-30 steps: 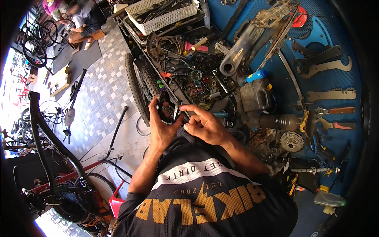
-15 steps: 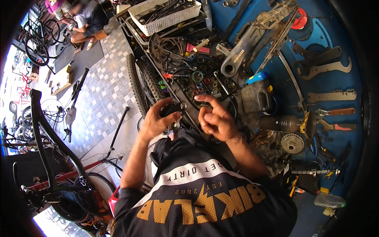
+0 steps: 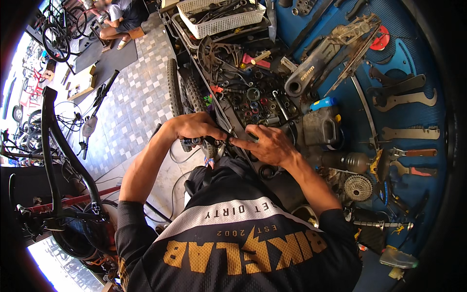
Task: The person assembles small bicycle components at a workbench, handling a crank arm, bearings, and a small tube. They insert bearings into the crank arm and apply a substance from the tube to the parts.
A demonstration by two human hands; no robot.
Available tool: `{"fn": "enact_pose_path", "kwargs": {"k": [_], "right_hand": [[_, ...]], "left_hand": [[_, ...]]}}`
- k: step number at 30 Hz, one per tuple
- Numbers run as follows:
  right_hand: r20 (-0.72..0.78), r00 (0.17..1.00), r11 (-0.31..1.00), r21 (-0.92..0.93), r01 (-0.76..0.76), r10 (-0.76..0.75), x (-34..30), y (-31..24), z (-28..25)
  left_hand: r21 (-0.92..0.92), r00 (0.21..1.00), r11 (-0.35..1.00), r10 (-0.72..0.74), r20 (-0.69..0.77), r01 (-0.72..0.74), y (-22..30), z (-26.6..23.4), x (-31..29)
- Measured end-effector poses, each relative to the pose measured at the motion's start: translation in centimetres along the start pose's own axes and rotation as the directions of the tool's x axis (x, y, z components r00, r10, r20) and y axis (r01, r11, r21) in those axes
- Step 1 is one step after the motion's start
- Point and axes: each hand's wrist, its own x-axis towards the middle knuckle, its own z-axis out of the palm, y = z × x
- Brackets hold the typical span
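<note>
One small dark part (image 3: 222, 138), mostly covered so that its shape is unclear, is held in the left hand (image 3: 195, 126), near the right hand (image 3: 273, 146).

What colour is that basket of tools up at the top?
The basket is white, with small holes in its sides; best seen in the head view.

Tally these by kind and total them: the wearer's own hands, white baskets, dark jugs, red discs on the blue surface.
Own hands: 2 (left hand, right hand)
White basket: 1
Dark jug: 1
Red disc: 1
Total: 5
</note>
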Motion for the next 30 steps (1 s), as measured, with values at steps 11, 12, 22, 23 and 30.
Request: {"fn": "enact_pose_path", "kwargs": {"k": [11, 12, 22, 23, 30], "right_hand": [[0.076, 0.964, 0.936, 0.232, -0.266, 0.255, 0.0, -2.2, 0.8], [0.166, 0.929, 0.840, 0.398, -0.370, 0.331, -0.1, -2.6, 1.0], [0.462, 0.848, -0.916, 0.395, 0.065, 0.259, -2.1, -2.3, 1.1], [0.467, 0.852, -0.920, 0.390, 0.044, 0.238, -2.1, -2.3, 1.0], [0.476, 0.826, -0.895, 0.440, 0.072, 0.300, -0.8, -3.2, 0.8]], "left_hand": [[0.202, 0.977, 0.977, -0.020, -0.211, 0.063, 2.4, 0.4, -0.8], [0.206, 0.966, 0.977, -0.010, -0.258, 0.065, 2.6, 0.6, -1.0], [0.033, 0.833, 0.998, 0.068, -0.549, -0.059, 3.6, 3.1, -1.7], [0.024, 0.817, 0.998, 0.066, -0.573, -0.064, 3.6, 3.5, -1.6], [0.139, 0.679, 0.979, 0.203, -0.706, -0.148, 3.3, 6.6, 0.1]]}}
